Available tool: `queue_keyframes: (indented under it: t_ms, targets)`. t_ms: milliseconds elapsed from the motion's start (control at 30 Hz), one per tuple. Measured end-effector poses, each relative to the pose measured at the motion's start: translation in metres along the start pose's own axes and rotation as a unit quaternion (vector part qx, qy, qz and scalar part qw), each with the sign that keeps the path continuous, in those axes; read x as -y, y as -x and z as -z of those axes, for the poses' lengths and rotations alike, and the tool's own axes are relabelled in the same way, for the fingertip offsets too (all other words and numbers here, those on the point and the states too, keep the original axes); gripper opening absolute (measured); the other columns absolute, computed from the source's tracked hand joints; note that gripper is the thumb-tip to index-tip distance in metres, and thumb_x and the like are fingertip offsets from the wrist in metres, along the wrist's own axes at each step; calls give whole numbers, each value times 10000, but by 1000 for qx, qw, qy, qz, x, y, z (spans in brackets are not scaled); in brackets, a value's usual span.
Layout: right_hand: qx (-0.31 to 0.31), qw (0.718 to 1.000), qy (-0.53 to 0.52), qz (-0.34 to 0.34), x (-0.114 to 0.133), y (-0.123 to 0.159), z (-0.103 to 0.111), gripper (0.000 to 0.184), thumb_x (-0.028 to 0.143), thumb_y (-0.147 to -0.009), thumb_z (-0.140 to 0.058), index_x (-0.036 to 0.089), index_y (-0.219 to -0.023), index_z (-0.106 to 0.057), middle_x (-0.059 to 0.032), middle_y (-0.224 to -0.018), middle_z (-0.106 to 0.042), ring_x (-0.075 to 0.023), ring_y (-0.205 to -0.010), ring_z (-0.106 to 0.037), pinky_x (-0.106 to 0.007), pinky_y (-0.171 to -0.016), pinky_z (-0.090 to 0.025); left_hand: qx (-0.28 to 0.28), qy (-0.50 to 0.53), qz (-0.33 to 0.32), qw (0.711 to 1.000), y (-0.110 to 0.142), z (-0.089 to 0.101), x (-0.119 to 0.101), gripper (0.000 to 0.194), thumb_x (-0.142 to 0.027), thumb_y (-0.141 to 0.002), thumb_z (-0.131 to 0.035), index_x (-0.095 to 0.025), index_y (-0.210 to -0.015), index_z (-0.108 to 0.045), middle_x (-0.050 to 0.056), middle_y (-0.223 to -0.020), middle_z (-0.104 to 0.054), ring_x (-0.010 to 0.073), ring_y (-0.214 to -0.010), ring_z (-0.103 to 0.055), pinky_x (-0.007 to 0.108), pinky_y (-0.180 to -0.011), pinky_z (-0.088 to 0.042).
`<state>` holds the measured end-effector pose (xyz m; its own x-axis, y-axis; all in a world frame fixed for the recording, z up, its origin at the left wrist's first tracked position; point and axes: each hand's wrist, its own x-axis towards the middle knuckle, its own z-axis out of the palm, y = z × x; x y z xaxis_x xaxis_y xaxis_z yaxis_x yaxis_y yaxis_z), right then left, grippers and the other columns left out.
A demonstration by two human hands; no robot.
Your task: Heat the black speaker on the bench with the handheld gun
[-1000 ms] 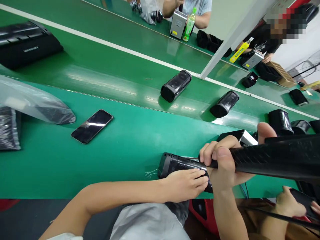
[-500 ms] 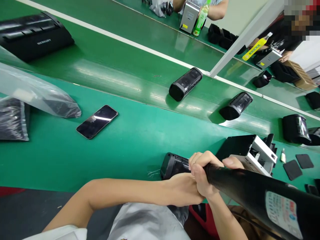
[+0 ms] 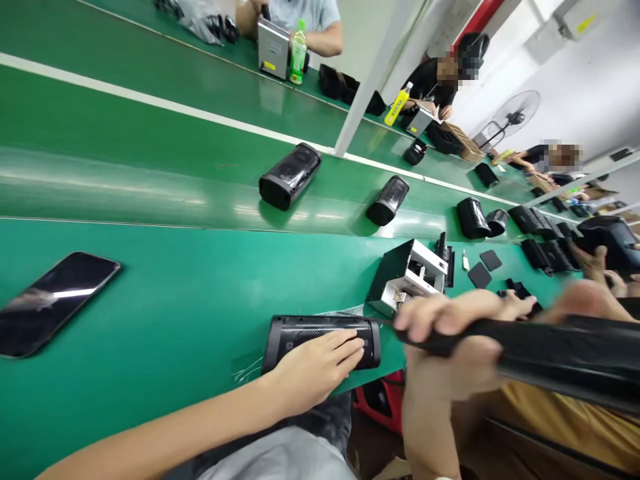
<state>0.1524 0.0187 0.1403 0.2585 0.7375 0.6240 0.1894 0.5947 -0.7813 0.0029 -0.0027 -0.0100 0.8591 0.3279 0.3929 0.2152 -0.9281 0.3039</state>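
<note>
A factory assembly line: a long green conveyor belt (image 3: 150,180) carries black speakers (image 3: 290,175) past seated workers (image 3: 435,77) at green desks (image 3: 150,300) on both sides.

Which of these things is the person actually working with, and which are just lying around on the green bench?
In use:
- left hand resting on the black speaker
- right hand gripping a long black tool

Lying about:
- phone
- metal box
- two speakers on the belt
- green bottle
- yellow bottle
</note>
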Motion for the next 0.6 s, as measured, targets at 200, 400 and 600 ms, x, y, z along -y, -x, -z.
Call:
queue_keyframes:
  t_ms: [200,400,600]
  targets:
    - [-209,958,187,60,-25,-28,99,310,325,-924,-713,197,-757,-486,92,-603,-471,-103,-401,-503,-263,-415,-492,-24,-8,-1,1000,-1,3,1,391,-263,-1051,-597,-119,-1413,-634,74,-1469,-697,244,-1370,-627,366,-1206,-430]
    - [-184,967,172,47,-61,-16,104,292,232,-934,-705,221,-1144,-502,123,-691,-572,-86,-396,-522,-231,-448,-512,-12,-11,-6,1000,1,2,1,418,-245,-1036,-603,-118,-1434,-625,81,-1506,-672,251,-1412,-596,365,-1246,-393]
    - [-146,974,168,-30,-39,0,99,291,321,-894,-767,205,-992,-519,120,-573,-525,-110,-363,-491,-234,-405,-472,-14,-16,-13,1000,-1,3,1,421,-230,-1023,-618,-94,-1421,-633,91,-1493,-678,253,-1396,-601,370,-1230,-421]
